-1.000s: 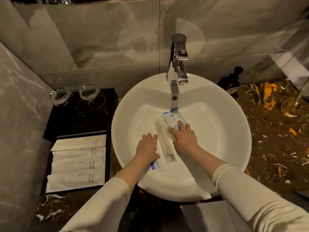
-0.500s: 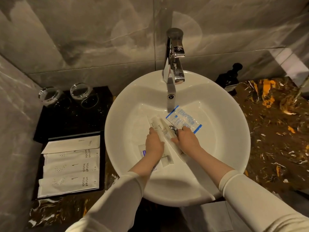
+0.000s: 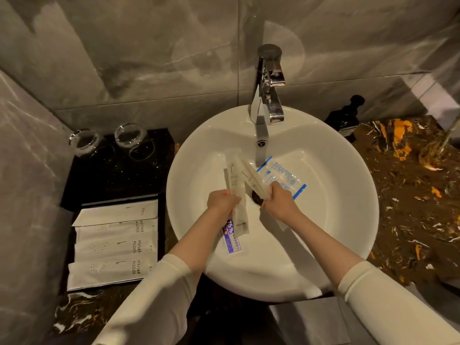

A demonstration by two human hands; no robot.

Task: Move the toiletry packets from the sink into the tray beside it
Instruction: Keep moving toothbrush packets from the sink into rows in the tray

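Note:
Both hands are inside the white round sink [image 3: 348,220]. My left hand [image 3: 222,201] is closed on a long clear packet [image 3: 234,175] that stands tilted up out of the bowl. My right hand [image 3: 280,202] grips a second long clear packet [image 3: 254,179], angled up to the left. A clear sachet with blue edges [image 3: 283,176] lies flat in the bowl behind my right hand. Below my left wrist lies a small packet with purple print [image 3: 231,239]. The black tray [image 3: 162,220] at the left holds several white toothbrush and comb packets [image 3: 114,245].
A chrome tap [image 3: 270,95] rises at the back of the sink. Two upturned glasses [image 3: 109,140] stand on a black slab behind the tray. A dark pump bottle [image 3: 346,120] sits at the right on the brown marbled counter. Grey tiled walls close in the left and back.
Both hands have closed on long clear packets and lifted them off the bowl. The blue-edged sachet now lies uncovered, and the purple-print packet shows below my left wrist.

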